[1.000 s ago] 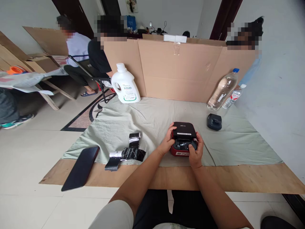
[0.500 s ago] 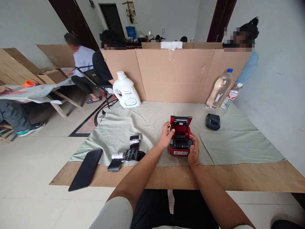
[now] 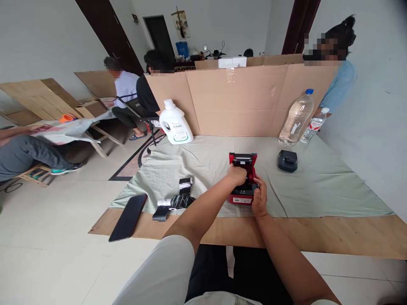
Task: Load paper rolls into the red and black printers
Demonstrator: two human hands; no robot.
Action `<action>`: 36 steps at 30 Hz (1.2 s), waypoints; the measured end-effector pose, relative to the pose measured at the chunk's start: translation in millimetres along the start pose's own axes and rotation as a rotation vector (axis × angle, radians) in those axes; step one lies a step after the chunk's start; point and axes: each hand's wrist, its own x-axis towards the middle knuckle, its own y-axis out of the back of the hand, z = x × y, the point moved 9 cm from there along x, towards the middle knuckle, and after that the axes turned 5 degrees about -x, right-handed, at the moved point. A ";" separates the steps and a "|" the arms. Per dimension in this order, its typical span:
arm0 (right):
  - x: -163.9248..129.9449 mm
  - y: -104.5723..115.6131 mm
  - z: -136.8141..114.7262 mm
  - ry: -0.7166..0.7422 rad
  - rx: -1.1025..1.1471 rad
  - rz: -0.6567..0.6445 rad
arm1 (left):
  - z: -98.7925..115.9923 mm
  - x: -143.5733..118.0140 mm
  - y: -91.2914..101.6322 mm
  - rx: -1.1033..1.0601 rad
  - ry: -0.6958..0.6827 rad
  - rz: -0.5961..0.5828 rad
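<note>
While the left hand (image 3: 238, 175) is curled down into the opened paper bay of the red printer (image 3: 243, 180), its fingers are bunched together inside; whether anything is pinched between them cannot be told, since the hand hides the bay. The right hand (image 3: 260, 198) is clamped on the printer's front right corner, thumb on top, steadying the body. The printer sits on the pale green cloth (image 3: 318, 186) near the front edge of the plywood board (image 3: 318, 237), lid raised upright at the back.

Judged done: lid opened, bay reached. Judged left: bay not yet seen loaded, lid not yet closed.

Outward to the left, black-wrapped paper rolls (image 3: 178, 197) lie on the cloth, well apart from the printer; a dark phone (image 3: 129, 217) lies beyond them at the board's edge. A small black device (image 3: 288, 160) rests to the right. At the cardboard screen (image 3: 241, 101) stand a white jug (image 3: 175, 123) and two clear bottles (image 3: 296, 118). Other people are seated beyond.
</note>
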 end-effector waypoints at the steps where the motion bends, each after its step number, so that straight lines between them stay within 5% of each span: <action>1: 0.5 0.2 0.2 -0.001 -0.015 -0.001 | 0.7 -2.1 1.6 -0.001 -0.004 0.008; 7: 2.4 0.5 -0.1 0.010 -0.049 -0.017 | 9.1 -38.4 36.8 -0.278 -0.136 0.123; 11: 2.2 -0.1 1.3 -0.008 -0.042 -0.027 | -11.4 -68.9 76.3 -0.731 -0.231 0.029; 15: 2.5 -0.8 -0.8 -0.004 -0.041 -0.021 | -97.1 -104.4 116.0 -0.812 -0.033 -0.040; 19: 3.1 -1.5 -2.2 0.009 -0.052 -0.002 | -204.3 -156.3 145.3 -0.520 0.318 0.247; 21: 3.2 -1.9 -2.1 0.015 -0.057 0.002 | -232.1 -181.3 137.6 -0.401 0.433 0.257; 25: 3.2 -1.5 -1.4 0.022 -0.050 0.001 | -251.2 -205.5 108.3 -0.286 0.528 0.144; 31: 3.4 -1.5 -1.4 0.037 -0.036 -0.013 | -272.0 -186.7 99.0 -0.024 0.663 0.021; 36: 3.6 -1.1 -1.2 0.033 -0.059 -0.010 | -246.3 -137.8 81.6 0.164 0.362 -0.130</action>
